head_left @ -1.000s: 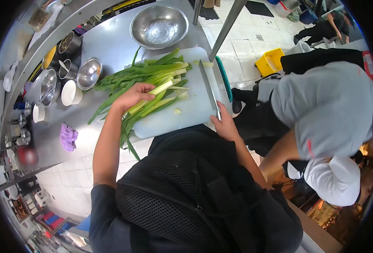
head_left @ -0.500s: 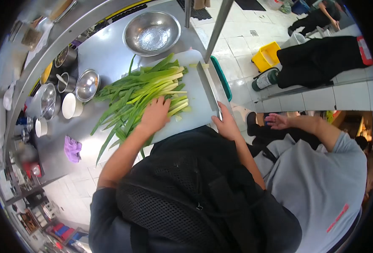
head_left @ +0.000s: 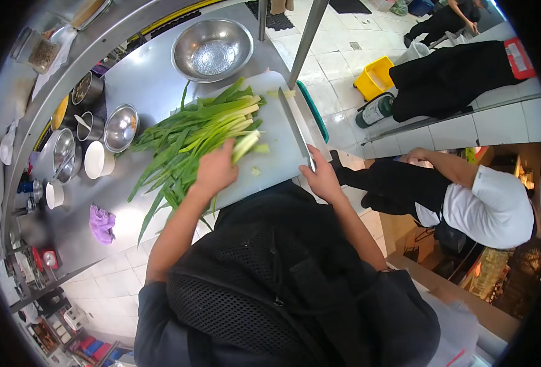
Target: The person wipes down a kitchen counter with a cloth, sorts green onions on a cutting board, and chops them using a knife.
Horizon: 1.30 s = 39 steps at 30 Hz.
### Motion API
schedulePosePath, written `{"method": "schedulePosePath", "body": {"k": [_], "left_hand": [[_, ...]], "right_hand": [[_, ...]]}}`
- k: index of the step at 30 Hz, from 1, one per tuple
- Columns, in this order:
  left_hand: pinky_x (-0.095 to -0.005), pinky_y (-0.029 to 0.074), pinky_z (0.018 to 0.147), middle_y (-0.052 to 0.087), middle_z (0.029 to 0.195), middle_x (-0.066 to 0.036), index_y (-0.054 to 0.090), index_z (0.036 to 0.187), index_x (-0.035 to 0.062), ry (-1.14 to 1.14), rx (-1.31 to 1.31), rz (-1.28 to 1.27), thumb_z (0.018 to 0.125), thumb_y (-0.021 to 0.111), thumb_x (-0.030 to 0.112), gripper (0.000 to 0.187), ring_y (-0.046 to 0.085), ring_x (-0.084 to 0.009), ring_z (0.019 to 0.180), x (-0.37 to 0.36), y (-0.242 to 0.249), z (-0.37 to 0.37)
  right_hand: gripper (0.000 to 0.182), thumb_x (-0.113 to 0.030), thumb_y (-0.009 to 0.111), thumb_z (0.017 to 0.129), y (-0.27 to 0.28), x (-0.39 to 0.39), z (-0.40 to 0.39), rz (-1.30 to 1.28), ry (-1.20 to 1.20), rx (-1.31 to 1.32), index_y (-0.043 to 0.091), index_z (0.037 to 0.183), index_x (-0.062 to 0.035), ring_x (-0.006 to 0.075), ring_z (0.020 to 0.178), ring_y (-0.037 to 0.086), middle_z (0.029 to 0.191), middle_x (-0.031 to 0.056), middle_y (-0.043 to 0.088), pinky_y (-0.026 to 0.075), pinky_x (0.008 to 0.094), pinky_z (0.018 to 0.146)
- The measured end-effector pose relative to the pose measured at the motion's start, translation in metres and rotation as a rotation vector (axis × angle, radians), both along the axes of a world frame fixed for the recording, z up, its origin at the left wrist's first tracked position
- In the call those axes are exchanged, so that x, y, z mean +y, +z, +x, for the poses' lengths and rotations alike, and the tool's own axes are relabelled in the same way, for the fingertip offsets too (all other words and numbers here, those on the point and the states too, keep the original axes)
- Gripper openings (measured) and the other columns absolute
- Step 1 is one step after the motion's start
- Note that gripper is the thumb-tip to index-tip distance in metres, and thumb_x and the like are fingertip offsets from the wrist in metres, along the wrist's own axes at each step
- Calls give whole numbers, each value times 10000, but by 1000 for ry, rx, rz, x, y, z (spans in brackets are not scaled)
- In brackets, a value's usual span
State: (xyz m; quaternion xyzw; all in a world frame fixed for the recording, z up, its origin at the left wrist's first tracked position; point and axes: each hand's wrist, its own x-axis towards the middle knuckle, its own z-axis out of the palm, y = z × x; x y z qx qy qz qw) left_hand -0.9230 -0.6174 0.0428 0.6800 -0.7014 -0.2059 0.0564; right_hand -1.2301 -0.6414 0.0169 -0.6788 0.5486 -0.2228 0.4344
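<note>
A pile of long green leafy stalks point(head_left: 191, 134) lies across the left part of a white cutting board point(head_left: 276, 153), leaves hanging past its edge. My left hand point(head_left: 218, 167) is closed around a few pale stalk ends point(head_left: 246, 145) at the near side of the pile. On the right, my right hand point(head_left: 320, 176) grips the handle of a long knife point(head_left: 294, 125), its blade resting along the board's right side and pointing away from me. Small pale scraps point(head_left: 255, 171) lie on the board.
Behind the board stands a large metal bowl point(head_left: 212, 51); smaller bowls and a white cup point(head_left: 99, 160) are at the left. A purple cloth point(head_left: 102, 224) lies near the table edge. At the right, a person in white point(head_left: 490, 205) stands close by.
My left hand has closed on a few stalk ends and turned them. The grey-shirted person has dropped mostly out of view at the lower right, and a person in white now shows.
</note>
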Motion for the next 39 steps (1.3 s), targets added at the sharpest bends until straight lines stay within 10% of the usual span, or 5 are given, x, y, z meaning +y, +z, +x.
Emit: {"method": "schedulePosePath", "body": {"k": [5, 8, 12, 23, 39], "left_hand": [[-565, 525, 807, 697, 942, -283, 431, 1385, 34, 163, 166, -119, 807, 641, 59, 615, 682, -468, 899, -24, 31, 43], [-551, 537, 817, 656, 1102, -288, 435, 1366, 47, 72, 144, -126, 801, 731, 94, 640, 675, -481, 906, -25, 4, 35], [-528, 568, 791, 575, 1282, -251, 440, 1359, 60, 21, -29, -69, 771, 813, 144, 701, 686, -460, 927, -29, -15, 19], [-513, 587, 741, 612, 1161, -251, 477, 1303, 31, -100, -174, -86, 822, 646, 10, 511, 711, -441, 860, -50, -20, 33], [-536, 545, 865, 701, 1039, -243, 496, 1262, 34, -33, -42, -20, 803, 622, 33, 476, 695, -433, 990, -69, -25, 46]], "right_hand": [[614, -152, 683, 939, 17, 14, -21, -9, 80, -155, 451, 1491, -20, 330, 1128, 668, 1307, 211, 651, 520, 387, 944], [635, -119, 716, 940, 50, 28, -36, 441, 200, -135, 452, 1517, -79, 108, 759, 595, 987, 21, 631, 506, 260, 636], [605, -102, 710, 943, 58, 50, -36, 622, 195, -99, 485, 1503, -137, 60, 528, 471, 756, -34, 550, 416, 249, 484], [550, -149, 680, 969, 61, 70, 10, 542, 482, -34, 503, 1490, -147, 110, 660, 557, 945, 50, 649, 469, 276, 530], [357, -144, 628, 1017, 28, 89, 25, 570, 84, -267, 557, 1363, -93, 74, 478, 494, 690, -14, 517, 403, 249, 428]]}}
